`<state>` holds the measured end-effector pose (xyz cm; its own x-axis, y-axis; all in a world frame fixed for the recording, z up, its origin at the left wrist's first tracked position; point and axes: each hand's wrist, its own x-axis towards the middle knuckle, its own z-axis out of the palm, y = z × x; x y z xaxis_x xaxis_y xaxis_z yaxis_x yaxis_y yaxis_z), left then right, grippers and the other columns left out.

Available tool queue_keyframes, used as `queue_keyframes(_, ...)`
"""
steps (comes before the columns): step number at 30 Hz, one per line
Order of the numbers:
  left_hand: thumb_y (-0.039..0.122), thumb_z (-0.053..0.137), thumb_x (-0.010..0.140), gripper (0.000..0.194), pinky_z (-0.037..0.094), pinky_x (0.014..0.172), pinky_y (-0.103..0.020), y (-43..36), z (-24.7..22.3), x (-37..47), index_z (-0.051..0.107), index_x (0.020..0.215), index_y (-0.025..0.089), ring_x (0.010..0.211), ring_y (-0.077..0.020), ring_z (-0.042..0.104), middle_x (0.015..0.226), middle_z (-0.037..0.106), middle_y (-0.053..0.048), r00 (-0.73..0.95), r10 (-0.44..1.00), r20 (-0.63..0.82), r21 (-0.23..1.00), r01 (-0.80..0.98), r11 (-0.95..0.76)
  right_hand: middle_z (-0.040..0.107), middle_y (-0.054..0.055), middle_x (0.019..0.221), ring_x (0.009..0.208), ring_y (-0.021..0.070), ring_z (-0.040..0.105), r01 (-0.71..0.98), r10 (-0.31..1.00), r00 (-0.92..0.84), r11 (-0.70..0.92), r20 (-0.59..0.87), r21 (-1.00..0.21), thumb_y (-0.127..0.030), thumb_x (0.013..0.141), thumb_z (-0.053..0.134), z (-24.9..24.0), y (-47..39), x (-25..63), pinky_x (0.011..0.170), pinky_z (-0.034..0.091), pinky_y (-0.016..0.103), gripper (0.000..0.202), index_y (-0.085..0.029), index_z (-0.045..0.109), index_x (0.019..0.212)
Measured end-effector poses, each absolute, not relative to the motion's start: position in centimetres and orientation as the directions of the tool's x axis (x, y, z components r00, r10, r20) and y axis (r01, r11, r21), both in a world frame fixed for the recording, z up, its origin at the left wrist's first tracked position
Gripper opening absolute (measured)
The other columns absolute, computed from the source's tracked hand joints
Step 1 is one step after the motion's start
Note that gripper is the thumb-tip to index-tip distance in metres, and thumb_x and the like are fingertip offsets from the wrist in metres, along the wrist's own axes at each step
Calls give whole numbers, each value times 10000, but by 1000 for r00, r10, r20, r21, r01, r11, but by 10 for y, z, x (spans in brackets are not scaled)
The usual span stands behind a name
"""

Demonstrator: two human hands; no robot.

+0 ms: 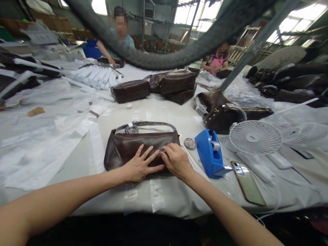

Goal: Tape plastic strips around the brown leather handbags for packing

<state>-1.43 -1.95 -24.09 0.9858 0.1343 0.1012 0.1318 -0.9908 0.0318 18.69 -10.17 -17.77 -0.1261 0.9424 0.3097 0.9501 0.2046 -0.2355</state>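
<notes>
Before me the bag [143, 139] is lying on the table [153, 109], glossy dark brown, strap [153, 123] arching behind; the left hand [140, 167] is resting splayed on it, the right hand [176, 160] curled, pinching or not I'm failing to tell

We have room for a hand beyond the brown bag [137, 139], while the blue tape dispenser [205, 155] blocks our right side.

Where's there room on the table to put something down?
Mostly bare: the pale tablecloth between the nearest brown leather handbag and the brown leather bags behind it. Crowded: right, by the blue plastic tape dispenser and round white fan; left, under crumpled white sheets.
</notes>
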Motion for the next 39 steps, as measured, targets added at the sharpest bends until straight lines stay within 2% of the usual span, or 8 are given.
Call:
queue_keyframes(2, 206, 546, 864, 732, 87, 1038, -760, -20, -241, -14, 208, 1477, 417, 1421, -472, 106, 1574, 126, -175, 984, 130, 120, 34, 127, -991, 614, 116, 907, 834, 236, 503, 928, 909, -342, 367, 238, -70, -324, 957, 439, -185, -87, 196, 752, 379, 360, 258, -144, 623, 940)
queue_keyframes(5, 246, 529, 888, 669, 109, 1036, -759, -19, -241, -13, 241, 1473, 396, 1416, -477, 128, 1570, 129, -189, 982, 118, 145, 57, 111, -992, 600, 121, 950, 849, 248, 477, 883, 869, -458, 469, 187, -18, -323, 921, 492, -205, -79, 206, 759, 388, 385, 259, -127, 605, 1046)
queue_keyframes(13, 445, 536, 888, 604, 177, 1051, -728, -14, -232, -11, 311, 1447, 407, 1407, -438, 193, 1554, 208, -146, 978, 93, 187, 148, 66, -987, 587, 130, 1035, 945, 262, 486, 870, 879, -375, 444, 296, -216, -204, 876, 480, -223, -84, 218, 870, 422, 454, 278, -135, 570, 1129)
queue_keyframes(17, 455, 455, 937, 364, 294, 1006, -703, -6, -219, 3, 486, 1299, 467, 1279, -360, 418, 1434, 406, -84, 975, 114, 189, 139, 88, -986, 593, 113, 1036, 948, 266, 508, 872, 884, -334, 422, 327, -249, -176, 866, 480, -223, -85, 219, 893, 432, 479, 270, -165, 556, 1125)
queue_keyframes(20, 520, 442, 927, 338, 292, 1020, -692, -1, -212, 12, 535, 1246, 455, 1197, -318, 482, 1301, 514, -80, 979, 20, 201, 79, 4, -997, 603, 112, 1035, 952, 270, 530, 871, 880, -305, 412, 364, -267, -158, 865, 466, -226, -86, 220, 905, 443, 491, 273, -184, 544, 1125)
queue_keyframes(25, 541, 448, 912, 472, 248, 1075, -656, 0, -222, 11, 403, 1375, 465, 1303, -323, 403, 1398, 455, -95, 953, -2, 302, 1, -2, -1000, 618, 99, 991, 924, 251, 567, 855, 867, -297, 428, 400, -293, -116, 885, 422, -230, -85, 222, 910, 473, 481, 290, -204, 535, 1137)
queue_keyframes(33, 494, 484, 915, 443, 139, 1125, -634, 2, -233, 5, 447, 1356, 463, 1332, -313, 379, 1458, 409, -71, 947, 31, 321, 92, 2, -996, 625, 97, 968, 915, 231, 567, 827, 875, -224, 404, 428, -391, -111, 909, 399, -229, -83, 221, 876, 499, 445, 260, -187, 571, 1088)
queue_keyframes(39, 448, 550, 894, 533, 82, 1138, -628, -1, -236, 1, 388, 1402, 461, 1343, -322, 364, 1519, 332, -62, 949, 37, 312, 83, 12, -996, 654, 91, 1008, 963, 224, 591, 809, 885, 35, 248, 465, -533, -204, 924, 467, -226, -85, 217, 870, 500, 394, 198, -198, 599, 1071)
